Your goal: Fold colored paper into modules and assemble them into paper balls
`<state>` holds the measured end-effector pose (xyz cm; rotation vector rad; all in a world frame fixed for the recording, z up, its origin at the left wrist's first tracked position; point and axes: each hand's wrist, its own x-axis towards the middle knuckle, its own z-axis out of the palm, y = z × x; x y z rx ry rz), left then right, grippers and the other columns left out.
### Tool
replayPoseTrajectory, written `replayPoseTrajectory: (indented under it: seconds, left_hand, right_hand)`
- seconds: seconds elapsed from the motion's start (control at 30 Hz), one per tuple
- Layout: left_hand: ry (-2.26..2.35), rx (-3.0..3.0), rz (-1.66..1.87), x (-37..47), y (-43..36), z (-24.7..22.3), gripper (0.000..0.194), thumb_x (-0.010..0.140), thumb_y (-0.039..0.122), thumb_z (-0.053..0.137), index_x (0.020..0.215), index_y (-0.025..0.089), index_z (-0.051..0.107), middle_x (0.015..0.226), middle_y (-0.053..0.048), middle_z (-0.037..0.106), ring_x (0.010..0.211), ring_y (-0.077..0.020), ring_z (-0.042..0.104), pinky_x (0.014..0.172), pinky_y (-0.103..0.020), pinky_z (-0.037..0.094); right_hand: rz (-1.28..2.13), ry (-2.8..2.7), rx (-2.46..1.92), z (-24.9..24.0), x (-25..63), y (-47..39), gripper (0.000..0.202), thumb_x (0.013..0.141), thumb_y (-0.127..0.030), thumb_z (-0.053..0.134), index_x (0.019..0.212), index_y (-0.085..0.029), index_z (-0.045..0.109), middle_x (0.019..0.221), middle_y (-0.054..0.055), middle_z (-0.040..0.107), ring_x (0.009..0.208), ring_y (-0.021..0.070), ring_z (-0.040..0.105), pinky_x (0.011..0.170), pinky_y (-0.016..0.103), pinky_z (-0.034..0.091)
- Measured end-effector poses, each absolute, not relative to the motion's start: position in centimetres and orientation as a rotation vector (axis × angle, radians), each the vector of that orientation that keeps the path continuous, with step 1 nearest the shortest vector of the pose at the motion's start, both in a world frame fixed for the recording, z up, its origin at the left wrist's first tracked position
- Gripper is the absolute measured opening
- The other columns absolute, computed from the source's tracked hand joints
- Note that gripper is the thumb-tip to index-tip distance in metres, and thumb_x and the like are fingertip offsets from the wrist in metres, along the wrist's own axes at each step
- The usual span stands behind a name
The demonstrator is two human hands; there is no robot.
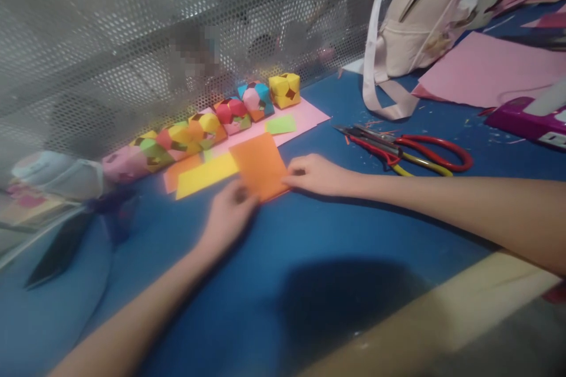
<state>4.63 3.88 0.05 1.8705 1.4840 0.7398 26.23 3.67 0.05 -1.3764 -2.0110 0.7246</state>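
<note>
Between my two hands is a square sheet of orange paper (260, 166), tilted over the blue table. My left hand (232, 205) pinches its lower left corner, slightly blurred. The fingers of my right hand (316, 174) are closed on its right edge. Behind it lie a yellow paper strip (207, 175), another orange piece (177, 174) and a small green paper (281, 124). A row of several folded paper cubes in mixed colours stands beyond, ending at a yellow cube (284, 91) on pink paper (309, 116).
Red-handled scissors (435, 150) and yellow-and-red pliers (389, 150) lie right of my right hand. A pale backpack (413, 23), pink sheets (490, 73) and a purple tool (526, 119) are farther right. A perforated metal screen (186, 17) borders the table's (230, 300) back; a dark phone-like slab (59, 250) lies left.
</note>
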Motion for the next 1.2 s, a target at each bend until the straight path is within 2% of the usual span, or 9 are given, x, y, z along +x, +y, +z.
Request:
replayPoseTrajectory:
  seconds: [0.27,0.53,0.73,1.2]
  left_hand:
    - [1.517,1.917,0.695,4.7,3.4,0.1,0.029,0.074,0.037,0.063,0.094,0.016,0.059,0.081,-0.003,0.066,0.072,-0.0176,0.061,0.067,-0.03,0.045]
    - [1.55,1.982,0.705,5.2,3.1,0.2,0.03,0.077,0.031,0.06,0.103,0.018,0.052,0.08,-0.001,0.063,0.07,-0.0158,0.06,0.069,-0.03,0.046]
    - [1.551,2.038,0.751,5.4,2.8,0.3,0.037,0.078,0.026,0.059,0.11,0.018,0.044,0.074,0.002,0.06,0.064,-0.0141,0.058,0.064,-0.028,0.046]
    - [1.549,2.154,0.697,5.7,2.6,0.6,0.035,0.078,0.023,0.057,0.11,0.019,0.04,0.067,0.004,0.057,0.056,-0.0132,0.056,0.055,-0.024,0.043]
  right_hand:
    - [0.638,-2.058,-1.354,-0.3,26.3,3.6,0.029,0.082,-0.021,0.061,0.056,-0.016,0.048,0.07,-0.001,0.05,0.064,0.0098,0.046,0.064,0.025,0.033]
    - [0.524,-2.116,-1.367,-0.5,26.1,3.6,0.033,0.083,-0.019,0.062,0.056,-0.016,0.045,0.069,-0.002,0.047,0.063,0.0096,0.043,0.063,0.024,0.031]
    - [0.408,-2.185,-1.377,-0.8,26.2,3.7,0.031,0.085,-0.021,0.062,0.059,-0.015,0.048,0.069,-0.001,0.046,0.065,0.0104,0.041,0.064,0.025,0.03]
    - [0.206,-2.316,-1.353,-1.1,26.3,3.8,0.027,0.09,-0.026,0.056,0.067,-0.013,0.058,0.072,0.002,0.05,0.066,0.0129,0.043,0.063,0.026,0.031]
